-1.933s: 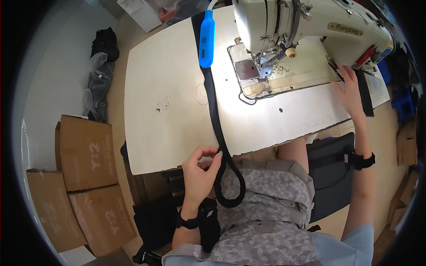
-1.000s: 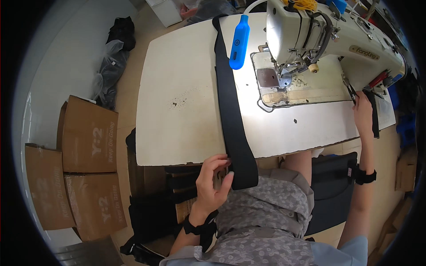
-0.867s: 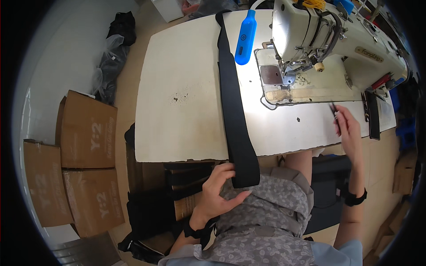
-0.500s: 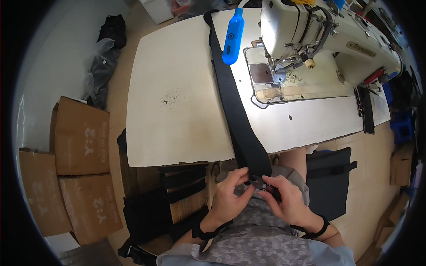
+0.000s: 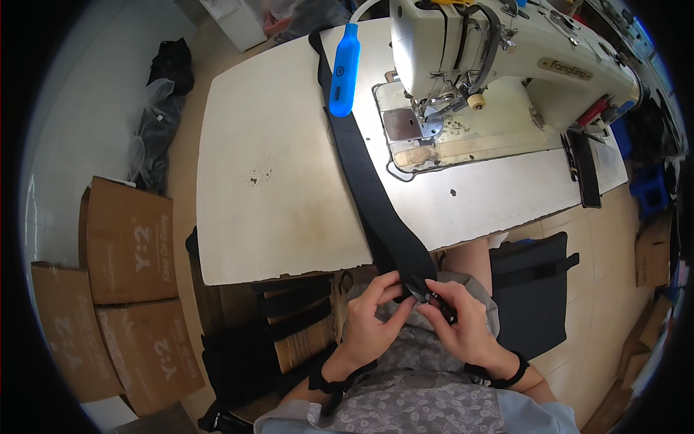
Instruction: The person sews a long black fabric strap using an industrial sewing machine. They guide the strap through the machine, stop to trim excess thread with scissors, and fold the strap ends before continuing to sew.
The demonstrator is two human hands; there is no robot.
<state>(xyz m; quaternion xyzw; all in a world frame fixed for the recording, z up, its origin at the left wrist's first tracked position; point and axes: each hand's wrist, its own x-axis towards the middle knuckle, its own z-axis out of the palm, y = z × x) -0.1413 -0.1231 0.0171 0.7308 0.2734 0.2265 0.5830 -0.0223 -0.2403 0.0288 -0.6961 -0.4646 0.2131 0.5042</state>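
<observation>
At the table edge, above my lap, my left hand pinches the end of a long black strap, which runs back across the white table. My right hand grips small dark thread snips, their pale blades touching the strap end beside my left fingertips; whether they cut cannot be made out. Beyond my hands stands a cream sewing machine with a metal needle plate. A blue handheld-shaped unit on a white flexible tube lies or hangs over the strap's far part.
The white table has a dark tool and black holder at its right. Cardboard boxes and dark bags line the left wall. A black padded piece and blue plastic stool are at the right.
My right hand took dark snips from beside the machine and moved down-left to the strap end, where both hands now meet. The strap's near end shifted right; the view has shifted too.
</observation>
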